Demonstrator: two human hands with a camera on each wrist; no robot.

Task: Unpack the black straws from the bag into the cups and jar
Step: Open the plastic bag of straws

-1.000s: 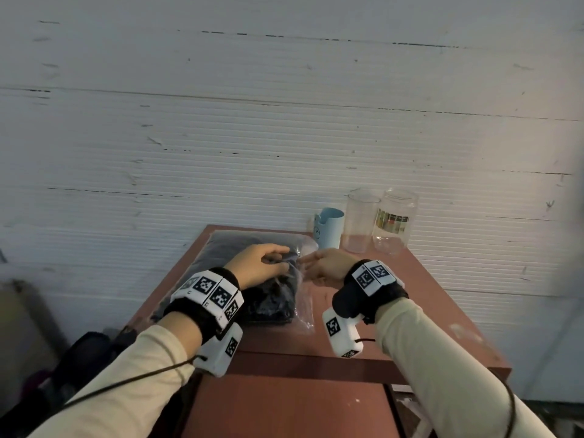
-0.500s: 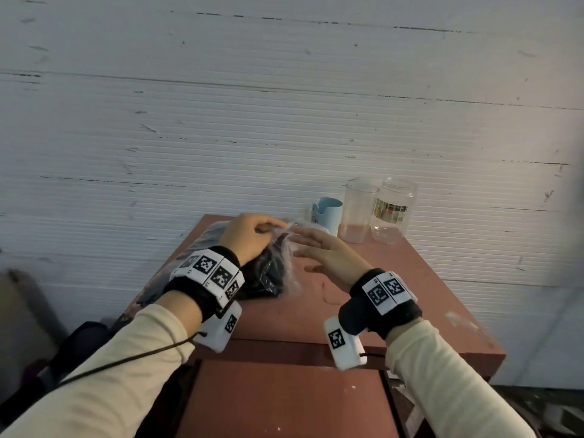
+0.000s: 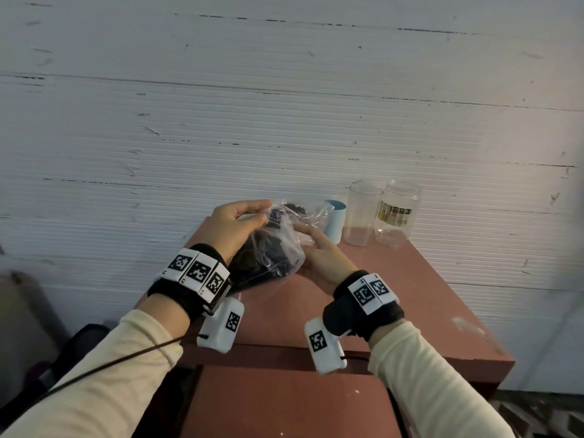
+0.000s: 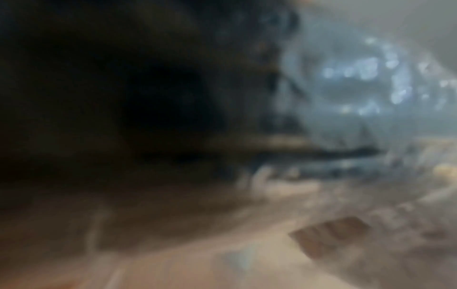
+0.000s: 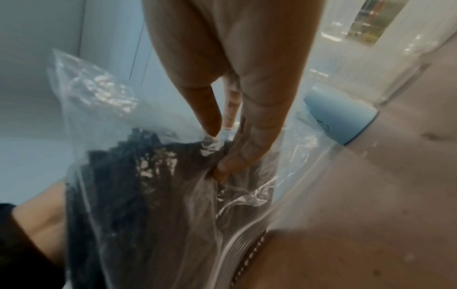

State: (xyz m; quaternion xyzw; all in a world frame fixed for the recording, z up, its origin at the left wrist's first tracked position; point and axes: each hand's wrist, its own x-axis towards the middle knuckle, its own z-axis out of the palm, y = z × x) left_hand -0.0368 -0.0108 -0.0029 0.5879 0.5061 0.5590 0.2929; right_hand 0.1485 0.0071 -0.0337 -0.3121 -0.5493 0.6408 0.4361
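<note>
Head view shows your left hand pinching the upper edge of the clear plastic bag, thumb and fingers curled round a fold of film, so the bag stands lifted with its lower end near the reddish-brown surface. Your right hand is on the bag's right side, fingers extended along the plastic. In the right wrist view that same hand has its fingertips pressed into a gather of film, with a pinch of plastic caught between thumb and fingers. The black straws sit as a dark bundle inside the bag, filling its lower and middle part; the bag's ribbed zip strip runs along the edge nearest your wrist.

Relative to the bag, the light blue cup stands just behind and to its right, partly covered by the film. Farther right of the bag stands the clear plastic cup, and beside that, farthest from the bag, the clear jar with a printed label. All three are upright at the back of the surface, against the white ribbed wall.

Your left wrist view is too blurred to read beyond dark shapes and glinting plastic.
</note>
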